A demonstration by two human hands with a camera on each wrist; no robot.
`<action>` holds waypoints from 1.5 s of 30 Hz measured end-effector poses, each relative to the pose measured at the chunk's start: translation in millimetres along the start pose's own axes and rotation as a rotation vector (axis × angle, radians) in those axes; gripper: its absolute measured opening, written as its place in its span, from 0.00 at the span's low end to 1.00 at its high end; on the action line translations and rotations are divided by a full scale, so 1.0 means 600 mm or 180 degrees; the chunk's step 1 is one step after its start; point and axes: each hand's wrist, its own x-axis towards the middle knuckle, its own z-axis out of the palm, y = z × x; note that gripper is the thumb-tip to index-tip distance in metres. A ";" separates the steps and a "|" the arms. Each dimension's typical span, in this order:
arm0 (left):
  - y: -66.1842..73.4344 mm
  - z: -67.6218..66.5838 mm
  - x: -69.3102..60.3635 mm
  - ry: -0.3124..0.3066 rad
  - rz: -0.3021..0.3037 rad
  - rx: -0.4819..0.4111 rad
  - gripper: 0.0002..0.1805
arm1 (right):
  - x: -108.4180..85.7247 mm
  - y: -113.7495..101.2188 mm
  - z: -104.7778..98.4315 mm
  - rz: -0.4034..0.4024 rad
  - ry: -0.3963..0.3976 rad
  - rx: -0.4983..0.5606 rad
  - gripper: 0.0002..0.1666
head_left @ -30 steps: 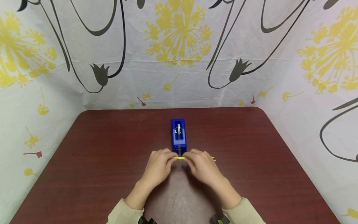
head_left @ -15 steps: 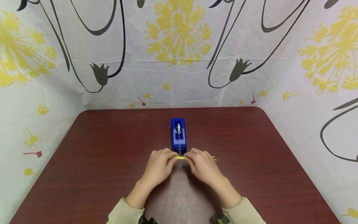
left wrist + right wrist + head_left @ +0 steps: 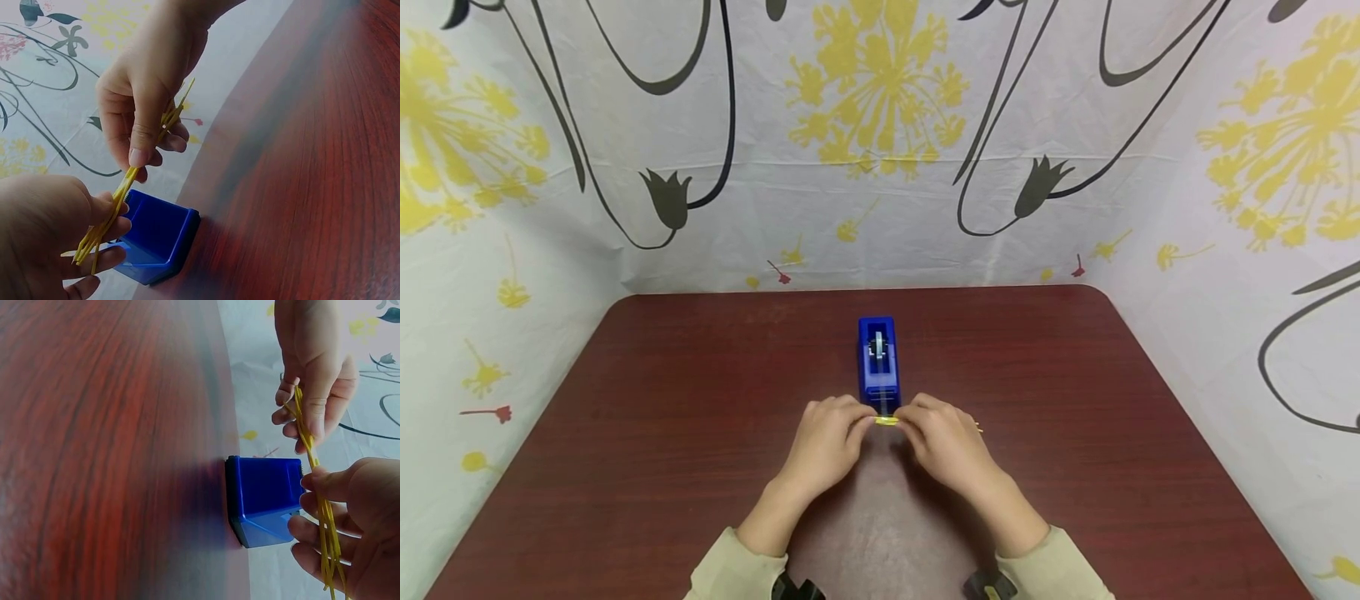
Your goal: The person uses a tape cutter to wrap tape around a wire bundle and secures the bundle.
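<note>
Head view: left hand [image 3: 829, 437] and right hand [image 3: 946, 437] are sitting almost exactly where they were 1 s ago. Change is in the yellow bundle [image 3: 887, 421]: strands that were showing beside the left thumb 0.5 s ago are now dropping out of sight, and the span between the 2 hands is looking more like 1 solid bar. Tips [image 3: 979, 427] are still poking out past the right hand. Both hands are pinching the bundle, just in front of the blue tape dispenser [image 3: 880, 381]. Dispenser isn't moving; it's standing on the red-brown table [image 3: 700, 433], its well holding 1 roll [image 3: 878, 346]. Pale strip [image 3: 882, 402] is running down its front toward the bundle; can't tell if it's touching.

Left wrist view: left hand is pinching the lower part of the bundle between thumb and fingers, right hand is pinching the upper part. Strands are running at a slant between them and fanning out loosely at the ends. Dispenser's end is showing just behind the strands; roll isn't visible from this side.

Right wrist view: same 2 pinches, right hand lower, left hand higher. Loose ends are hanging across the right palm. Dispenser is sitting beside the bundle, near the right fingertips; can't tell about contact.
</note>
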 end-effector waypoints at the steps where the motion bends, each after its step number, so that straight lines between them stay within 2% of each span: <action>1: 0.000 0.000 0.000 0.0004 0.0005 -0.0001 0.04 | 0.000 0.000 0.000 0.0004 -0.0005 -0.0004 0.03; 13: -0.001 -0.002 0.002 0.0113 0.0060 0.0020 0.04 | 0.004 -0.002 -0.002 0.0014 -0.0042 -0.0011 0.05; 21: -0.002 -0.002 0.002 0.0200 0.0133 -0.0006 0.04 | 0.004 0.002 0.001 -0.0095 0.0106 -0.0035 0.05; 30: 0.000 -0.002 0.003 0.0177 0.0100 -0.0021 0.04 | 0.006 0.004 0.001 -0.0176 0.0242 -0.0022 0.05; 39: -0.001 -0.002 0.005 0.0068 0.0084 0.0054 0.04 | 0.006 0.003 0.001 -0.0123 0.0201 -0.0010 0.06; 45: -0.003 -0.001 0.005 0.0093 0.0098 0.0070 0.04 | 0.007 0.003 0.000 -0.0139 0.0162 -0.0011 0.08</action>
